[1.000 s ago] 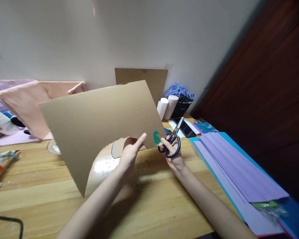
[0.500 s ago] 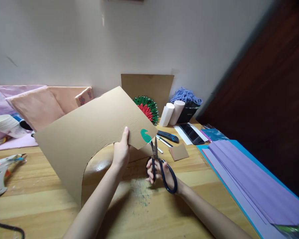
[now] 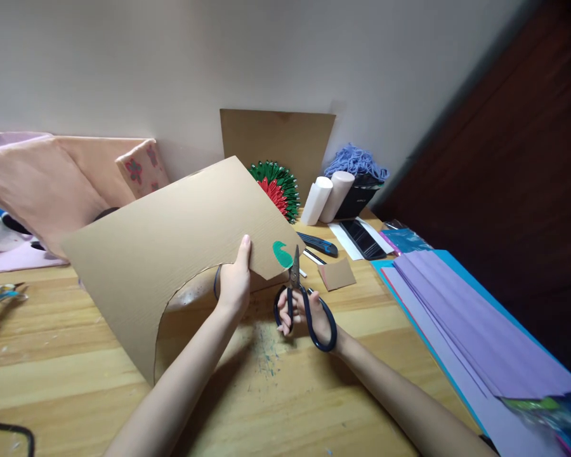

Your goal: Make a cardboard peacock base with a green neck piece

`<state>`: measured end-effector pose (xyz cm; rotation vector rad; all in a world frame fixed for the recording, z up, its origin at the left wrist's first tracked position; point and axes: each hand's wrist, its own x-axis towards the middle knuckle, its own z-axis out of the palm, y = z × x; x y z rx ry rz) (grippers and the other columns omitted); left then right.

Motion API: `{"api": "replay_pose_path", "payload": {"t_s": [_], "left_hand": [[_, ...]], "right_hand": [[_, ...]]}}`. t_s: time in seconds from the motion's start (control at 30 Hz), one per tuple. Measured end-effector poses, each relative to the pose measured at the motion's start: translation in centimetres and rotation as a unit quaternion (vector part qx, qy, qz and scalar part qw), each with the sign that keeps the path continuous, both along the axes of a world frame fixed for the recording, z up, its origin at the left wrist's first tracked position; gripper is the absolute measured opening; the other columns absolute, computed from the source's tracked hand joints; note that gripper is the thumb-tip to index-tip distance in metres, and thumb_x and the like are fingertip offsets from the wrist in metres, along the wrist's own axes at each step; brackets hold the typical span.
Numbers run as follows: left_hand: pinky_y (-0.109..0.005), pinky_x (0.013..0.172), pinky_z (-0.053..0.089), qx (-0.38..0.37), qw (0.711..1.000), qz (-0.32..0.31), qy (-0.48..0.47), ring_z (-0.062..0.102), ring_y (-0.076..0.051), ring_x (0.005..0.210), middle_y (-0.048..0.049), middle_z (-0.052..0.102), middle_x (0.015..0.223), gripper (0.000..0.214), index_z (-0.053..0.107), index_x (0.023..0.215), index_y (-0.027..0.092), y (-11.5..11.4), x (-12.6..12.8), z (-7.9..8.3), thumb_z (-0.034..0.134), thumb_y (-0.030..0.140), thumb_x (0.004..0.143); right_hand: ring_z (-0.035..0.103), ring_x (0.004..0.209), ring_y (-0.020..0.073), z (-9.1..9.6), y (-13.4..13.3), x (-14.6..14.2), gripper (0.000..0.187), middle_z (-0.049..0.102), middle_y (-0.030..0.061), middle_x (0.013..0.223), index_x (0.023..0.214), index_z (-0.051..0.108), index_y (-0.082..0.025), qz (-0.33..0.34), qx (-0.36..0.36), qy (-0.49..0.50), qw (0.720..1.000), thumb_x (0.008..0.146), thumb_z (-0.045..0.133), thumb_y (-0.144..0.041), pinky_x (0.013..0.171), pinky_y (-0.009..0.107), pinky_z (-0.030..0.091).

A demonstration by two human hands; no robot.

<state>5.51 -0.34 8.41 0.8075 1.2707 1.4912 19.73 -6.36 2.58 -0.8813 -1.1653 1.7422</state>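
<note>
A large sheet of cardboard [image 3: 171, 228] with a curved cut-out along its lower edge is held up, tilted, over the table. My left hand [image 3: 235, 279] grips it beside the curve, thumb on the front face; the other fingers are hidden behind. Near the sheet's right corner is a green curved shape [image 3: 282, 254]. My right hand [image 3: 309, 314] is closed through the handles of black-handled scissors [image 3: 294, 279]. Their blades point up at the cardboard's right edge, close to the green shape; whether the cardboard lies between them I cannot tell.
Behind stand a red and green round decoration [image 3: 273, 190], a cardboard panel [image 3: 276, 130] and white rolls [image 3: 317, 200]. A box cutter [image 3: 318, 244], a phone [image 3: 362, 239] and a cardboard scrap [image 3: 337, 275] lie nearby. Purple sheets [image 3: 476, 324] cover the right side; a glue gun [image 3: 0, 298] is left.
The view has tilted down and shifted slightly. The scissor blades have come closer together and sit nearer the cardboard's right corner. Both hands keep their holds.
</note>
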Motion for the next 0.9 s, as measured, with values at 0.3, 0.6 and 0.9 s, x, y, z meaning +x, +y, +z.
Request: {"api": "replay_pose_path", "payload": {"t_s": [0.3,0.6,0.9], "left_hand": [[-0.032,0.098,0.040,0.027,0.999,0.017,0.007,0.059,-0.022,0.106,-0.0070,0.069,0.105,0.042,0.070,0.091,0.016,0.00,0.22,-0.27,0.060,0.052,0.074],[-0.031,0.099,0.041,0.012,1.000,0.011,-0.005,0.059,-0.022,0.106,-0.0089,0.067,0.110,0.047,0.069,0.093,0.013,-0.28,0.50,-0.62,0.060,0.055,0.073],[-0.031,0.103,0.038,0.035,0.999,0.027,-0.015,0.054,-0.021,0.115,-0.0058,0.066,0.112,0.041,0.068,0.099,0.019,0.10,0.27,-0.94,0.062,0.050,0.073]], "right_hand": [[0.054,0.047,0.0143,0.13,-0.16,-0.14,0.081,0.052,-0.0012,0.055,0.080,0.049,-0.017,0.008,-0.004,0.021,1.000,0.054,0.027,-0.091,0.063,0.038,0.051],[0.051,0.040,0.0117,-0.32,-0.36,-0.59,0.074,0.049,-0.0045,0.052,0.075,0.043,-0.019,-0.027,-0.002,0.021,0.999,0.056,0.029,-0.089,0.053,0.033,0.051],[0.046,0.034,0.0097,-0.71,-0.08,-0.67,0.068,0.045,-0.0073,0.044,0.071,0.042,-0.019,-0.027,0.001,0.045,0.999,0.054,0.045,-0.085,0.037,0.021,0.039]]}}
